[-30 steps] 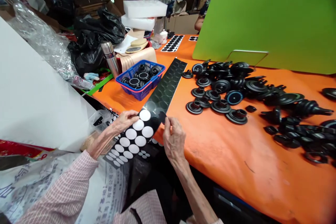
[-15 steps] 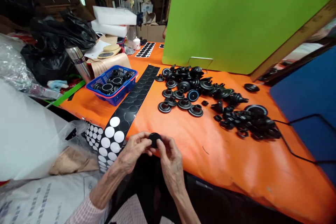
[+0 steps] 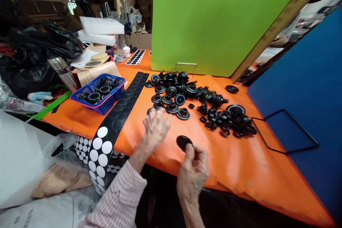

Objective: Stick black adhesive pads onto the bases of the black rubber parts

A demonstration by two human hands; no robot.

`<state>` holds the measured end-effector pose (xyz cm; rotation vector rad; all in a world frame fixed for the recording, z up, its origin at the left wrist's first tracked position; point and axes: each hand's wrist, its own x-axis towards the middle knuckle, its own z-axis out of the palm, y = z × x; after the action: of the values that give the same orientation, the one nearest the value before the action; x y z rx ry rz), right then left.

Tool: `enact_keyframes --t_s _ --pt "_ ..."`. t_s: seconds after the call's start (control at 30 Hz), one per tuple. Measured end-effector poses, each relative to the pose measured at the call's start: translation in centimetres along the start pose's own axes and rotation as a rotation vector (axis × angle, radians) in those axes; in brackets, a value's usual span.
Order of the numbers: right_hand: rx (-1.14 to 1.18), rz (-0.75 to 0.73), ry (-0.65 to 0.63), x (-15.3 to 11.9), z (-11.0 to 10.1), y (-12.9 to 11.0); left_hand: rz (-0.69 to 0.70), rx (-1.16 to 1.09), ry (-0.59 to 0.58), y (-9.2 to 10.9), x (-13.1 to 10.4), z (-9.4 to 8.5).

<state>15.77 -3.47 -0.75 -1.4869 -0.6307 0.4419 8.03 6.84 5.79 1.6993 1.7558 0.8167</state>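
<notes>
My right hand pinches a thin black round disc by its edge, thumb on top, above the orange tabletop. My left hand is stretched over the front left of a group of black round flanged knobs, fingers apart. Its fingertips partly cover the nearest knobs, so any contact there is hard to make out. Left of that hand runs a black strip of round stickers, hanging over the front edge, where white circles show in place of the removed discs.
A blue basket of black ring-shaped parts stands left of the strip. Small black fittings are heaped at right, beside a blue panel with a wire stand. A green board rises behind. A steel flask leans at far left.
My hands have parted. The left let go of the black disc and reached forward to the knobs; the right moved rightward with the disc. The view has swung right.
</notes>
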Motion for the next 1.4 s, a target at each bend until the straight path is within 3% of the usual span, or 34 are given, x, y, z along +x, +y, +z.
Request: enact_keyframes --t_s 0.1,0.2,0.27,0.33,0.47,0.57,0.63,0.77,0.93,1.4 --pt "-0.024 -0.009 -0.064 0.3 -2.1 0.4 -0.045 -0.095 0.051 -2.4 3.1 0.3" --pt "-0.017 0.051 -0.291 0.1 -3.1 0.9 -0.073 -0.247 0.002 -4.3 5.5 0.6" --pt "-0.02 0.082 -0.409 -0.1 -3.3 1.0 -0.108 -0.355 -0.046 -5.0 5.6 0.8" --pt "-0.039 0.05 -0.476 -0.4 -3.4 1.1 -0.155 -0.476 -0.129 -5.6 4.4 0.6" --pt "-0.155 -0.098 -0.588 -0.5 -3.9 0.8 -0.288 -0.814 -0.358 -6.5 -0.3 -0.4" --pt "-0.154 -0.061 -0.6 -0.5 -4.2 0.0 -0.516 -1.207 -0.513 -7.1 -3.5 -1.3" --pt "-0.099 0.018 -0.594 -0.6 -4.2 -0.7 -0.556 -1.331 -0.565 -7.4 -5.1 -1.9" --pt "0.014 0.174 -0.607 -0.8 -3.8 -1.9 -0.446 -1.276 -0.517 -7.9 -7.1 -2.6" --pt "0.035 0.134 -0.567 -1.3 -3.0 -1.3 -0.415 -1.126 -0.427 -8.4 -8.7 -2.7" --pt "0.052 0.17 -0.458 -3.7 -1.4 -0.8 -0.349 -1.145 -0.537 -8.7 -10.2 -3.1"
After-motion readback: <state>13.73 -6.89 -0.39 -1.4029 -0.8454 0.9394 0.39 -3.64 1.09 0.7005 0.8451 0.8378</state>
